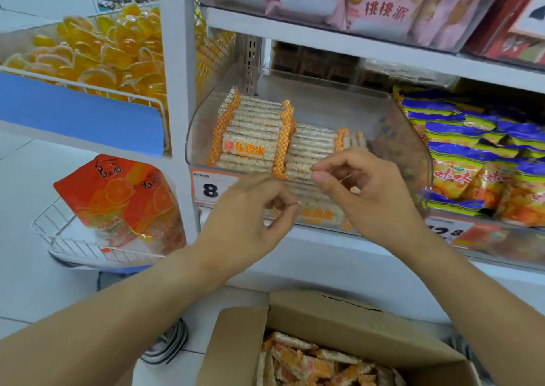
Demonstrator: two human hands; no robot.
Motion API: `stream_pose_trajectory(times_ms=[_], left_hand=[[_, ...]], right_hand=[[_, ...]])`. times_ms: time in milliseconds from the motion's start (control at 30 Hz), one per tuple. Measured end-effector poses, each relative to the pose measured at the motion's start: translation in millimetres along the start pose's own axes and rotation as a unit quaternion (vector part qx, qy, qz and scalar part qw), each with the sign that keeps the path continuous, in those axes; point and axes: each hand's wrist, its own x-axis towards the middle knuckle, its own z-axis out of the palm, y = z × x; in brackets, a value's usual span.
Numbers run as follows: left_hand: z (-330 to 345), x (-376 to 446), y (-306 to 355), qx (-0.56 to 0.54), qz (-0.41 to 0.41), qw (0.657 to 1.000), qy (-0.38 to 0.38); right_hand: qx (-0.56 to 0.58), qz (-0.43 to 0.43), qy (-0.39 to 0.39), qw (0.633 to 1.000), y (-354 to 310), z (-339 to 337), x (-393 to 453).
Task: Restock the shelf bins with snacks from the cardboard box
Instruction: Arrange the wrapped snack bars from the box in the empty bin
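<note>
A clear shelf bin (392, 114) holds rows of rice cracker packs (250, 138) with orange checked ends. My left hand (250, 208) is at the bin's front wall, its thumb and forefinger pinched together at the left end of a front rice cracker pack (317, 214). My right hand (371, 191) is a little higher, with thumb and forefinger pinching at the edge of a pack in the second row (309, 149). The open cardboard box (339, 318) below my arms holds several loose packs (309, 362) of the same snack.
To the right is a bin of blue and yellow chip bags (477, 155). Pink cake packs (377, 5) fill the shelf above. Orange jelly cups (103, 52) fill a wire basket at the left, above an orange bag (124, 200) in a lower wire basket. A price tag (211, 189) is fixed under the bin.
</note>
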Motion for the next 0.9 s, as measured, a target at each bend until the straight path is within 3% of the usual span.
stream_pose_trajectory(times_ms=[100, 233, 433, 600, 700, 767, 900], left_hand=[[34.5, -18.5, 7.5, -0.04, -0.043, 0.987, -0.151], [89.8, -50.0, 18.3, -0.007, -0.068, 0.95, -0.303], [166.6, -112.7, 22.5, 0.02, -0.122, 0.858, -0.499], [227.6, -167.5, 11.0, 0.044, -0.242, 0.812, -0.529], [255.2, -196.3, -1.1, 0.081, -0.308, 0.806, -0.499], [264.7, -213.2, -6.2, 0.105, -0.323, 0.8, -0.495], [275.7, -239.6, -2.4, 0.123, -0.308, 0.763, -0.555]], right_hand=[[0.054, 0.058, -0.004, 0.997, 8.4, -14.1, -58.1], [0.068, 0.158, -0.04, 0.984, 34.9, -22.6, -133.3], [0.01, 0.298, -0.137, 0.945, 93.3, -40.3, -239.3], [-0.032, 0.391, -0.122, 0.912, 128.6, -72.1, -320.3], [-0.082, 0.435, -0.174, 0.88, 146.1, -85.9, -356.0], [-0.097, 0.453, -0.226, 0.857, 157.5, -86.7, -366.5], [-0.076, 0.477, -0.274, 0.832, 181.9, -73.1, -372.5]])
